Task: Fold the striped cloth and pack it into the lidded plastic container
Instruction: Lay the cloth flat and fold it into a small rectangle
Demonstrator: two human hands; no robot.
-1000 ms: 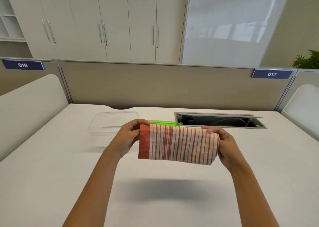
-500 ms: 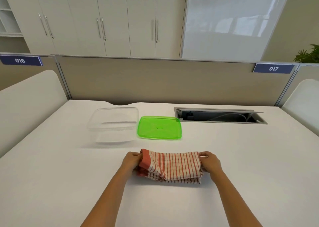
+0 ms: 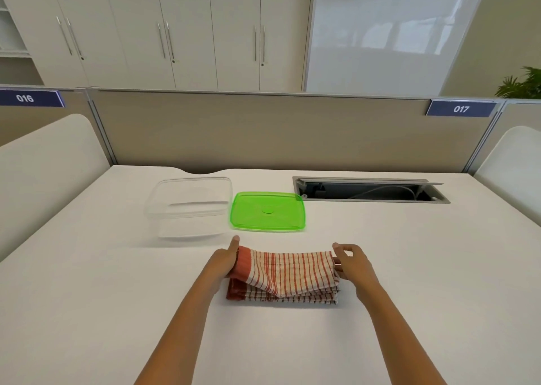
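Observation:
The red-and-white striped cloth [image 3: 285,276] lies folded in several layers on the white table [image 3: 87,296], just in front of me. My left hand [image 3: 224,263] grips its left end, thumb pointing up. My right hand [image 3: 352,263] pinches the upper layer at its right end. The clear plastic container [image 3: 190,206] stands uncovered beyond the cloth to the left. Its green lid [image 3: 268,211] lies flat on the table right beside it.
An open cable tray [image 3: 369,190] is sunk into the table at the back right. A beige partition [image 3: 278,132] closes off the far edge. White side panels rise at the left [image 3: 44,165] and right [image 3: 515,162].
Both hands brought the cloth down from mid-air onto the table and closer to me. It now rests there in a thicker fold, and the lid is uncovered to view.

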